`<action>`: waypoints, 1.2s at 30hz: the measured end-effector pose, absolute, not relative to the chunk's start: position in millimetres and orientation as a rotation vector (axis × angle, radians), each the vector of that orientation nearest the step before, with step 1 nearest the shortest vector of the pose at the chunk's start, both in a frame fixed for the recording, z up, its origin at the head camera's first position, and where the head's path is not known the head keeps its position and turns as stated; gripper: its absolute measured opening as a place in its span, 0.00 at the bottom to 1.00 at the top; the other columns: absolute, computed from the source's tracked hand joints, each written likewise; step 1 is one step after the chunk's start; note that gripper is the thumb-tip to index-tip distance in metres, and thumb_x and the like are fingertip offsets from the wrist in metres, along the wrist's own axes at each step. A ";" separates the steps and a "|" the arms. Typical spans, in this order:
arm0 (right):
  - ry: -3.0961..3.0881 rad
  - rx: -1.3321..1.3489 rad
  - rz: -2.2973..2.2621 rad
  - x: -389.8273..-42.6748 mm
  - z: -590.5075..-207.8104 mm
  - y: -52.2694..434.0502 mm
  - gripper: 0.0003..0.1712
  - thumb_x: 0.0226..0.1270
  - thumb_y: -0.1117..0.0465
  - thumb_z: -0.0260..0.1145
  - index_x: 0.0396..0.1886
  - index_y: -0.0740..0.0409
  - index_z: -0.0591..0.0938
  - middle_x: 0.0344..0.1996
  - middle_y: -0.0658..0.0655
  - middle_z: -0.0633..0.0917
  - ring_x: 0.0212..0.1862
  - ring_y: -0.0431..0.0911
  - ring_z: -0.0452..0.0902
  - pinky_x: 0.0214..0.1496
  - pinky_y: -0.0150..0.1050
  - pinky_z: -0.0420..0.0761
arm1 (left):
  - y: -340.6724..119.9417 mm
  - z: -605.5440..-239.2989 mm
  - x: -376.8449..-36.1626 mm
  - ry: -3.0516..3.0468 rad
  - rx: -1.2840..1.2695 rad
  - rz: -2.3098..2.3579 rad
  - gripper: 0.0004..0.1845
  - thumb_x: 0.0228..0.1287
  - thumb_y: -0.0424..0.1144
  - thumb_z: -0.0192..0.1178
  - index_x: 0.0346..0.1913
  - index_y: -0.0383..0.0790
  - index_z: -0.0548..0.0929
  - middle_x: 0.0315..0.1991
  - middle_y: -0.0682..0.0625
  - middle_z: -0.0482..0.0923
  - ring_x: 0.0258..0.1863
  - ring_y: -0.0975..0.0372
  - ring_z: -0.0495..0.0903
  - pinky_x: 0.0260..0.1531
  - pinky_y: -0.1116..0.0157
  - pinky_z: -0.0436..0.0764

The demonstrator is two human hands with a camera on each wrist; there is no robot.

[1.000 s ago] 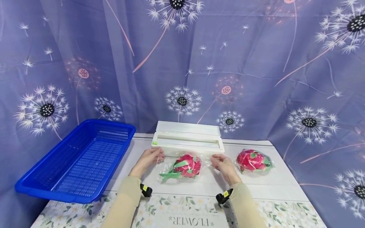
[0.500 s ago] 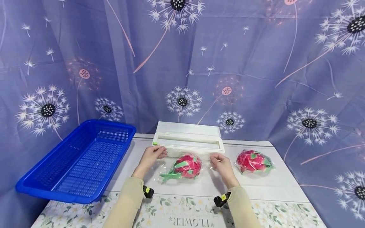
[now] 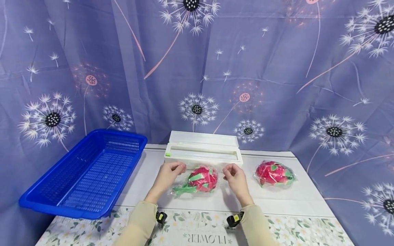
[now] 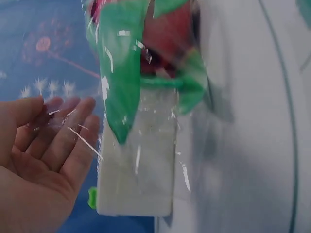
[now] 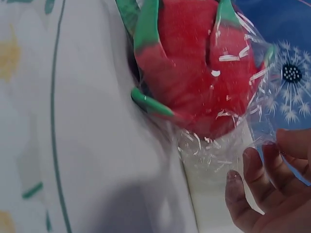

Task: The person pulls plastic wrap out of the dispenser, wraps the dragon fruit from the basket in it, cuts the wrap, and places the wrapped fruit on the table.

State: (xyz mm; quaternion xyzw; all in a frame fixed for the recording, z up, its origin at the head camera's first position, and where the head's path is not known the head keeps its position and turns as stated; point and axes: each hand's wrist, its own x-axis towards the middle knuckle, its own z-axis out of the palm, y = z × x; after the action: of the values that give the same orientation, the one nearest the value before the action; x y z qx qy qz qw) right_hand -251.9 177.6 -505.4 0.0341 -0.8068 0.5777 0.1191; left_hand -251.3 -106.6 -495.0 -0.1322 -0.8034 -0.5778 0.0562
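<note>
Left hand [image 3: 167, 175] and right hand [image 3: 235, 177] fingers pinch clear film [image 3: 184, 186] edges flanking the dragon fruit [image 3: 201, 178], bare desk [image 3: 191, 201] in front; film outline indistinct.

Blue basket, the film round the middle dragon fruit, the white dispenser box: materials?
Blue basket: looks like moulded plastic, glossy, with a fine perforated grid in its walls and floor. Film: thin clear plastic wrap, judging by its crinkles and white glints over the dragon fruit. White dispenser box: probably rigid plastic, smooth and matte; the pictures cannot confirm it.
</note>
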 end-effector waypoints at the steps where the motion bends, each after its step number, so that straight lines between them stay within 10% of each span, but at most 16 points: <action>1: -2.365 0.088 1.669 -251.0 -504.9 175.6 0.04 0.68 0.70 0.63 0.34 0.68 0.78 0.30 0.63 0.82 0.28 0.48 0.79 0.32 0.34 0.81 | -104.4 -493.9 -247.7 -2.449 -0.400 -1.723 0.16 0.73 0.43 0.57 0.47 0.34 0.87 0.38 0.49 0.86 0.39 0.59 0.85 0.43 0.58 0.82; 15: -2.424 0.030 1.425 -236.4 -502.1 150.7 0.04 0.64 0.69 0.66 0.30 0.59 0.81 0.25 0.53 0.84 0.29 0.45 0.79 0.31 0.35 0.78 | -62.5 -494.5 -204.3 -2.480 -0.435 -1.278 0.13 0.71 0.40 0.58 0.52 0.39 0.86 0.46 0.48 0.85 0.40 0.60 0.85 0.35 0.63 0.84; 22: -2.423 0.005 1.365 -227.3 -503.0 143.3 0.06 0.64 0.67 0.67 0.28 0.56 0.82 0.26 0.50 0.84 0.33 0.45 0.80 0.34 0.37 0.78 | -52.4 -501.0 -190.4 -2.492 -0.595 -1.055 0.13 0.70 0.36 0.59 0.52 0.35 0.85 0.53 0.40 0.81 0.53 0.49 0.80 0.48 0.58 0.79; 32: -2.384 -0.002 1.364 -218.6 -510.2 136.6 0.03 0.66 0.68 0.66 0.31 0.61 0.83 0.34 0.55 0.83 0.38 0.48 0.79 0.45 0.47 0.82 | -39.7 -518.2 -168.5 -2.797 -0.832 -0.388 0.45 0.66 0.50 0.62 0.75 0.30 0.53 0.73 0.24 0.41 0.72 0.37 0.47 0.66 0.46 0.58; 36: -2.389 0.005 1.409 -210.8 -511.1 135.2 0.03 0.65 0.69 0.66 0.36 0.61 0.85 0.40 0.56 0.84 0.44 0.50 0.81 0.46 0.44 0.82 | -39.2 -517.6 -166.4 -2.815 -0.854 -0.416 0.42 0.67 0.52 0.61 0.76 0.37 0.57 0.73 0.24 0.38 0.72 0.35 0.42 0.67 0.43 0.55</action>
State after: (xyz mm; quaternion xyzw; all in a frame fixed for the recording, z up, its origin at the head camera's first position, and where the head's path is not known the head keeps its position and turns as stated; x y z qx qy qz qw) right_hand -210.8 135.2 -511.1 0.0017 -0.8468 0.4994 0.1830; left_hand -166.4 -39.2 -517.6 -0.2863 -0.9441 -0.1397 0.0852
